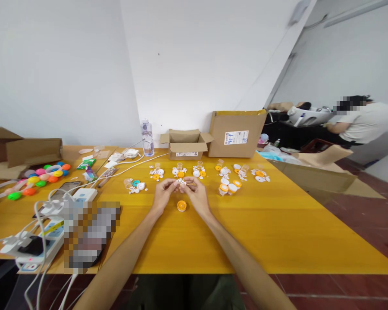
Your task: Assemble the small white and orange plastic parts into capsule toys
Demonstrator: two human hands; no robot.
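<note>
Between the fingertips of both hands is a bunch of small white plastic parts (181, 182), too small to make out singly. My left hand (164, 193) grips them from one side, fingers bent and closed. On the other side, my right hand (196, 193) pinches the same parts. Just below the hands, on the yellow table (261, 241), sits a round orange-and-white piece (181, 206). Beyond them, little piles of white bits, orange discs and clear cups lie in a row, one with a teal ring (136, 183). Several white-and-orange round pieces (229, 187) cluster to the right.
An open small carton (186, 148), a larger cardboard box (237, 135) and a water bottle (147, 140) stand at the back. Leftward are power strips (56, 230) with cables, a blurred phone-like object (93, 237) and colourful plastic eggs (40, 178). Far right, another person (362, 120) sits.
</note>
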